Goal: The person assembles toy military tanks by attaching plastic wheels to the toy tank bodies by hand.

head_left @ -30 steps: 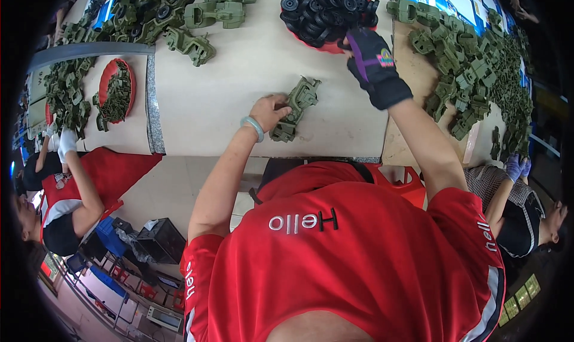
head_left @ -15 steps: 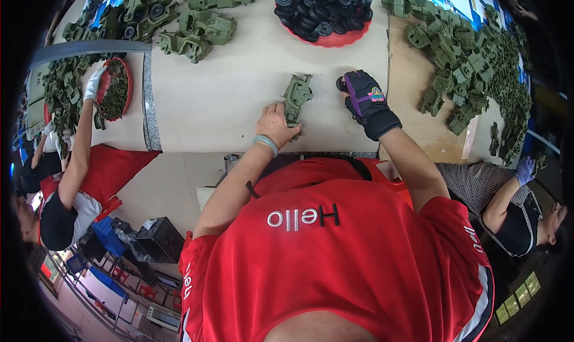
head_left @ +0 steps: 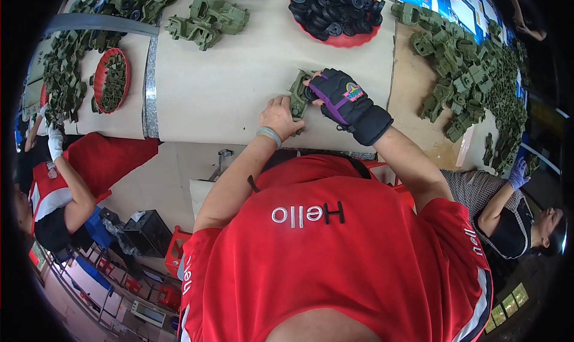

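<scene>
A green plastic toy vehicle body (head_left: pixel 298 92) lies on the table in front of me. My bare left hand (head_left: pixel 280 118), with a bracelet at the wrist, is closed around its near end. At its right side is my right hand (head_left: pixel 347 101), in a black and purple glove with bare fingertips. Those fingertips pinch a small black toy wheel (head_left: pixel 310 94) against the side of the body. The glove and fingers partly hide both the wheel and the body's far end.
A red bowl of black wheels (head_left: pixel 338 13) stands at the back. More green vehicle bodies (head_left: pixel 209 20) lie back left, and a large heap (head_left: pixel 460 73) spreads at right. A red bowl of small green parts (head_left: pixel 112 82) is at left. Co-workers sit on both sides.
My right hand has moved left with the wheel, up to the vehicle body. My left hand keeps its hold. The co-worker at left has drawn a gloved hand back from the red bowl.
</scene>
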A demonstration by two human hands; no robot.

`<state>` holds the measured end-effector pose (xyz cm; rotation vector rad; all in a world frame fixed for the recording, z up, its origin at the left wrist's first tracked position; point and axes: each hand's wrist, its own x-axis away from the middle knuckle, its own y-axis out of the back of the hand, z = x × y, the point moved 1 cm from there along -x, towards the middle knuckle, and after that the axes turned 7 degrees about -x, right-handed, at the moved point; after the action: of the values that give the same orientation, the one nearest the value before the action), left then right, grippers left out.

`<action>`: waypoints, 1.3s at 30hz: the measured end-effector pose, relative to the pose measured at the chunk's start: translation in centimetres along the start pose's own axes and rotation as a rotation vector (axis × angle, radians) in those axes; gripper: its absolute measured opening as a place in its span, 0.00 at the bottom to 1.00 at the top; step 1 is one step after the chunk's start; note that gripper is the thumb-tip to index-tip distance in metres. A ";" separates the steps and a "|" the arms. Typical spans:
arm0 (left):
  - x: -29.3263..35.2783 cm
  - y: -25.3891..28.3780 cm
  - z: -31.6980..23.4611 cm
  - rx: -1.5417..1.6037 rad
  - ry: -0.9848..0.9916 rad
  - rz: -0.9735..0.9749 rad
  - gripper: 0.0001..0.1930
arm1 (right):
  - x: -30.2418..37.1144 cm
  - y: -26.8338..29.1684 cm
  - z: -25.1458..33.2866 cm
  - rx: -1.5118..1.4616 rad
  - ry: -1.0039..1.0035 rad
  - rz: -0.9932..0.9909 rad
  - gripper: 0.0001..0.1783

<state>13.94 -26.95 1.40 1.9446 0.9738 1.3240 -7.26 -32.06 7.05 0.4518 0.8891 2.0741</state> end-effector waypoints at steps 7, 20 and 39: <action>-0.1 -0.3 0.3 0.022 -0.031 -0.040 0.39 | -0.3 0.0 0.4 0.066 -0.053 0.044 0.32; -0.3 -0.7 0.8 0.071 -0.076 -0.005 0.42 | -7.4 -2.3 2.5 0.354 0.198 0.084 0.20; -0.5 -1.4 1.1 0.059 -0.188 -0.179 0.42 | -8.9 -1.6 2.4 0.314 0.228 0.161 0.12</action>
<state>14.52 -26.63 -0.37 1.9344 1.0751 1.0047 0.34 -37.43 7.50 0.4699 1.3651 2.1685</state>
